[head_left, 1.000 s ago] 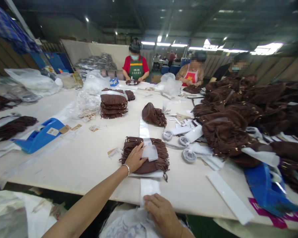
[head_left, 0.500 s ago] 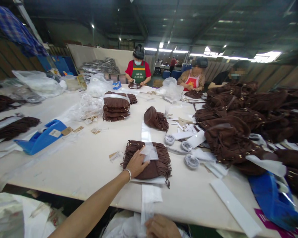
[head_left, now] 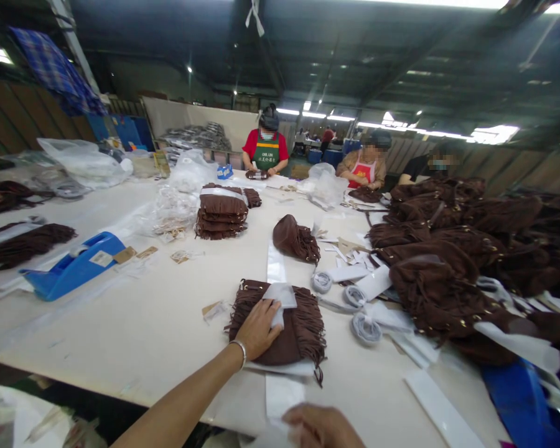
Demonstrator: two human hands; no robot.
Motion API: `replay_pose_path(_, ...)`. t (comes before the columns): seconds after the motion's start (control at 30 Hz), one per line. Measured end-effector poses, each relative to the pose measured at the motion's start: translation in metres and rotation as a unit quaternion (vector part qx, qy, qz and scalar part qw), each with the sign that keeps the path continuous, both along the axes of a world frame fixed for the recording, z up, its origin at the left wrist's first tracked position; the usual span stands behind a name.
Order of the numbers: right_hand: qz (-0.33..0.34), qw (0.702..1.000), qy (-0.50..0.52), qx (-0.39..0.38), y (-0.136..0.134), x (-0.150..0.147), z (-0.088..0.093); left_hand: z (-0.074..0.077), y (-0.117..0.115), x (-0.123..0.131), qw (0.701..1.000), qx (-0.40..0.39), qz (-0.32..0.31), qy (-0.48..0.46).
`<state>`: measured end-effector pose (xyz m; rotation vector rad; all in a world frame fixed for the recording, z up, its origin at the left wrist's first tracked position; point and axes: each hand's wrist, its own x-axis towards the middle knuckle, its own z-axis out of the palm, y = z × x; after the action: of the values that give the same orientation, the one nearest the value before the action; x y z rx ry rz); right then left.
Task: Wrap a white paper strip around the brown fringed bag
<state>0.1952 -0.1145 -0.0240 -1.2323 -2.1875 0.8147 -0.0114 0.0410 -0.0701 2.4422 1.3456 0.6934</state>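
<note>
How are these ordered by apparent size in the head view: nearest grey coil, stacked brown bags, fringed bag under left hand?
1. Fringed bag
2. Stacked brown bags
3. Nearest grey coil
Nearness may enlarge the first.

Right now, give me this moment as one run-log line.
left hand: rests on brown fringed item | right hand: blurred, by white strip, grip unclear | beyond: brown stack | far left: blue tape dispenser

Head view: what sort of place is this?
Probably a factory workroom: a heap of brown fringed bags and a blue tape dispenser lie on a broad table, with two co-workers in aprons across it.
</note>
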Motion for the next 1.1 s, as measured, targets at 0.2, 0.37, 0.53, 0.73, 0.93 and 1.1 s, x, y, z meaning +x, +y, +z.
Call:
replay_pose_path(0.2, -0.162, 0.986, 0.017, -0.018, 0.146, 0.001, 0.03, 0.004, -0.001, 0.0, 1.0, -0.002, -0.004, -0.002)
replay_pose_path(0.37, -0.191, 0.98, -0.017, -0.051, 0.22, -0.014, 0.013, 0.006, -0.002, 0.0, 1.0, -0.012, 0.005, -0.009)
replay_pose_path(0.53, -0.172, 0.98, -0.013, -0.095, 0.236, -0.015, 0.0, 0.003, -0.001, -0.001, 0.999, -0.027, 0.013, -0.019)
replay_pose_path(0.73, -0.158, 0.983, 0.038, -0.09, 0.225, -0.02, 0.016, 0.003, -0.001, -0.001, 0.998, -0.042, 0.008, -0.045)
replay_pose_path(0.93, -0.16, 0.984, 0.076, -0.028, 0.179, -0.041, 0.035, -0.001, 0.001, -0.004, 0.994, -0.042, 0.02, -0.1)
replay_pose_path(1.1, -0.158, 0.984, 0.062, 0.062, 0.146, -0.042, 0.021, -0.003, 0.003, -0.006, 0.991, -0.049, 0.02, -0.124)
